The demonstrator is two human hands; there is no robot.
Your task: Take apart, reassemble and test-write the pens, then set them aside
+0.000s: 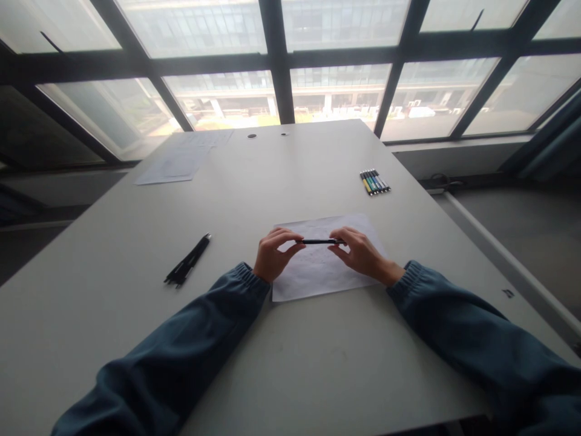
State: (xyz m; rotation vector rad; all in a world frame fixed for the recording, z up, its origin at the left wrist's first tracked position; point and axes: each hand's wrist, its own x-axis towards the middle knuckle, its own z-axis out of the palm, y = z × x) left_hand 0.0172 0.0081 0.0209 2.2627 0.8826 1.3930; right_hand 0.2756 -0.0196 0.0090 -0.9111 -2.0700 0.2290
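A slim black pen (318, 241) is held level between my two hands, above a white sheet of paper (313, 284). My left hand (276, 251) pinches one end of it between thumb and fingers. The other end sits in the pinch of my right hand (358, 253). Faint marks show on the paper under the pen, too small to read. To the left of my left hand, several black pens (188, 261) lie together in a loose bundle.
Several pens with coloured barrels (374, 181) lie in a row at the right. More papers (175, 160) rest at the table's far left. A small dark item (508, 293) is near the right edge of the white table (290, 375). Windows stand beyond.
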